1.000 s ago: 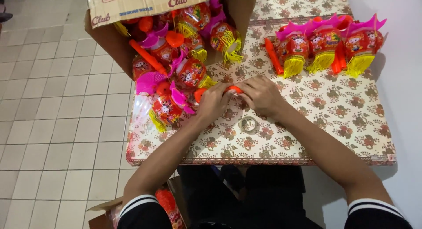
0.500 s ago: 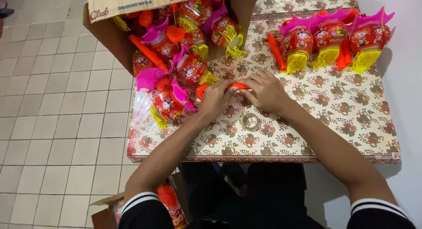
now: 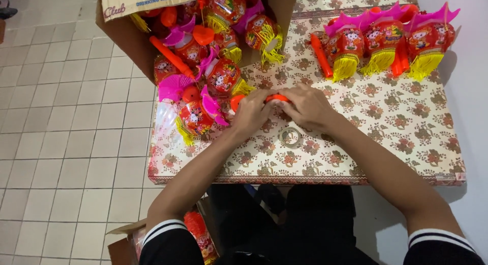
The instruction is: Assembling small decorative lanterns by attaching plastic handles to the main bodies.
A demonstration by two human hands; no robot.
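Note:
My left hand [image 3: 252, 112] and my right hand [image 3: 306, 106] meet over the table [image 3: 386, 138], both gripping a short orange stick [image 3: 277, 98] between their fingers. Only a small stretch of the stick shows; the rest is hidden by my fingers. Just left of my left hand lies a red toy lantern [image 3: 195, 117] with pink fins and a yellow fringe. A small roll of clear tape [image 3: 290, 137] lies on the flowered tablecloth right below my hands.
A tipped cardboard box [image 3: 129, 39] at the back left spills several red lanterns [image 3: 223, 77] and orange sticks. Three finished lanterns [image 3: 381, 39] lie in a row at the back right. Another box [image 3: 124, 242] sits on the tiled floor by my left knee.
My hands stay together on the orange stick with only slight finger movement. The view has shifted a little.

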